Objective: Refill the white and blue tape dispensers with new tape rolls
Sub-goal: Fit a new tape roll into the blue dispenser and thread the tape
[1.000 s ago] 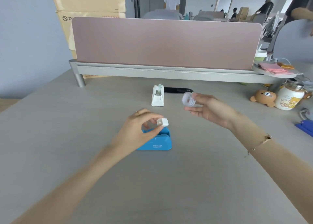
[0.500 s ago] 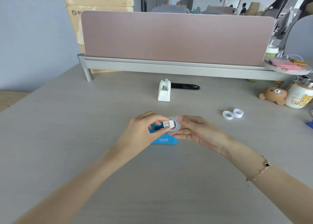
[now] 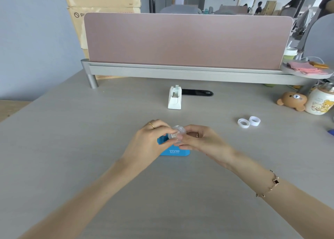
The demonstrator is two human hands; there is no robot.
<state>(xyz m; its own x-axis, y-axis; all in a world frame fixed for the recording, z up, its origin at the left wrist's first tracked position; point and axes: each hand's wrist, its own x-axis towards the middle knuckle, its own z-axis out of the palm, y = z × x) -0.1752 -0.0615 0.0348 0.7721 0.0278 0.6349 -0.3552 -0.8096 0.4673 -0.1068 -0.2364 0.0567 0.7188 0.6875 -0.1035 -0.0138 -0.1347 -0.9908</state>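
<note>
Tape roll [image 3: 178,132] sits pinched between left hand [image 3: 150,141] and right hand [image 3: 200,141], fingers clamped on it just above the blue dispenser [image 3: 174,152] on the table [image 3: 90,148]. A skewed core could jam, or the slick roll slip free.

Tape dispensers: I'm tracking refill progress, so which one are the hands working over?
The blue dispenser, right beneath both hands. The white dispenser stands untouched farther back.

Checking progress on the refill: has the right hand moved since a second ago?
Yes. The right hand has come left and nearer, from beside the white dispenser to over the blue dispenser, meeting the left hand.
</note>
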